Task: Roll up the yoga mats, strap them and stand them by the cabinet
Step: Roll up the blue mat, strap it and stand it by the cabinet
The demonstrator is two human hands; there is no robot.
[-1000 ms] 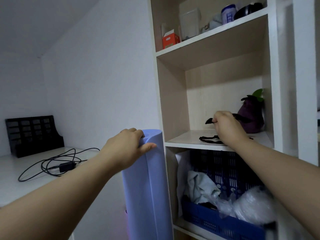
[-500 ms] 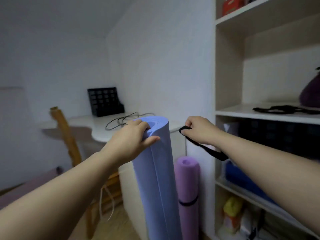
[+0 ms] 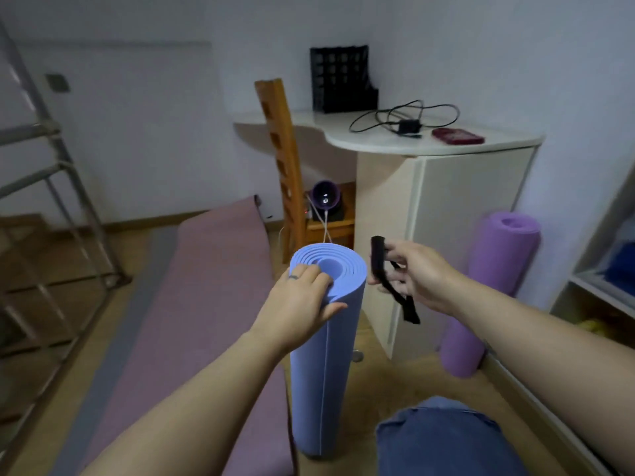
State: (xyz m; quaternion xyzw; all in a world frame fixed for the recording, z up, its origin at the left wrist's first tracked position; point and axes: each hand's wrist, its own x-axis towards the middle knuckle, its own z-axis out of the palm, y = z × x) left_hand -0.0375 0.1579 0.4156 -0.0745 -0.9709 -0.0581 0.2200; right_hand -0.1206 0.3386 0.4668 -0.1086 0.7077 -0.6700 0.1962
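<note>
**Blue mat rolled and upright, strap not on yet**

L hand (image 3: pixel 302 300) grips the top rim of the blue mat (image 3: pixel 323 372), fingers curled into the coil, thumb outside. The mat stands on the floor. R hand (image 3: pixel 415 273) pinches a black strap (image 3: pixel 388 276) just beside it. Risk: if L lets go to thread, the roll may spring loose or topple. Farther off, a purple mat (image 3: pixel 488 297) stands by the cabinet (image 3: pixel 446 218).
</note>
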